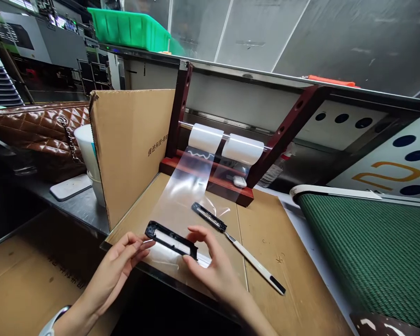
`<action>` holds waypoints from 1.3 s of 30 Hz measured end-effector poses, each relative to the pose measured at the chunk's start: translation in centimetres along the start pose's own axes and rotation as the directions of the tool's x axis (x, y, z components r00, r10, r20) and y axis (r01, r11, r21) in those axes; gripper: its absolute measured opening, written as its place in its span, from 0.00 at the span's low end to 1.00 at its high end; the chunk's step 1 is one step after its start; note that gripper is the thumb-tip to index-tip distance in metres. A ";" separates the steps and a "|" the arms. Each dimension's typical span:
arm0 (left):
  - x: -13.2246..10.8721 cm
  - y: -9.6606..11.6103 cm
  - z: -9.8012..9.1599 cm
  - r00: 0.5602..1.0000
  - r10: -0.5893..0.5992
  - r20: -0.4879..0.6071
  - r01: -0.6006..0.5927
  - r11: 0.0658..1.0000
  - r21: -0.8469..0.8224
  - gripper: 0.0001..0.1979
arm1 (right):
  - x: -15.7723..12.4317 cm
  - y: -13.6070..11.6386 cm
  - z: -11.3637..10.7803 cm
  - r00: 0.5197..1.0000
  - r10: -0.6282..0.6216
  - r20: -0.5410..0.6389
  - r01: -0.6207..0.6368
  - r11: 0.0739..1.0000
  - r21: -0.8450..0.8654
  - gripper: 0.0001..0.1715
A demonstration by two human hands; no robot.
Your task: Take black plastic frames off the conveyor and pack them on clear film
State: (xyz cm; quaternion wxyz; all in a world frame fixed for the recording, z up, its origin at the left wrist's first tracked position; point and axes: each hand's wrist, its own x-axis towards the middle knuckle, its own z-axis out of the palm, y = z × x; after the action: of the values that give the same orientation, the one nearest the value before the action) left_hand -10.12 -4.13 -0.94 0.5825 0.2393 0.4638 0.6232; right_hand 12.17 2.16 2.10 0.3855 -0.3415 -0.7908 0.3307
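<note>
My left hand (115,268) and my right hand (212,266) hold the opposite ends of a black rectangular plastic frame (171,239), which has a white strip inside its opening. Beneath it, a clear plastic film (184,198) runs down from two white film rolls (206,138) on a steel rod, across a tan cardboard work board (283,270). Just beyond my right hand lies a second narrow black frame (209,217), joined to a long white handle (255,263) with a black tip. Neither hand touches it.
A dark red wooden stand (177,112) carries the rod. An upright cardboard panel (129,144) stands left of the film, with a white cup (86,151) and a quilted brown handbag (31,135) behind it. A green woven conveyor belt (371,247) runs along the right.
</note>
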 end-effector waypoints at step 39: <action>-0.8 -0.6 1.6 0.994 0.011 -0.112 -0.038 0.970 -0.239 0.23 | 0.9 -0.6 0.1 0.991 -0.094 0.095 0.112 0.973 -0.200 0.20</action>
State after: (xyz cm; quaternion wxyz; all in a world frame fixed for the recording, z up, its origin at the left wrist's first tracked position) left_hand -8.33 -4.52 -0.51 0.5729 0.1380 0.4133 0.6943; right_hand 11.49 2.46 2.87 0.3309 -0.3235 -0.8531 0.2410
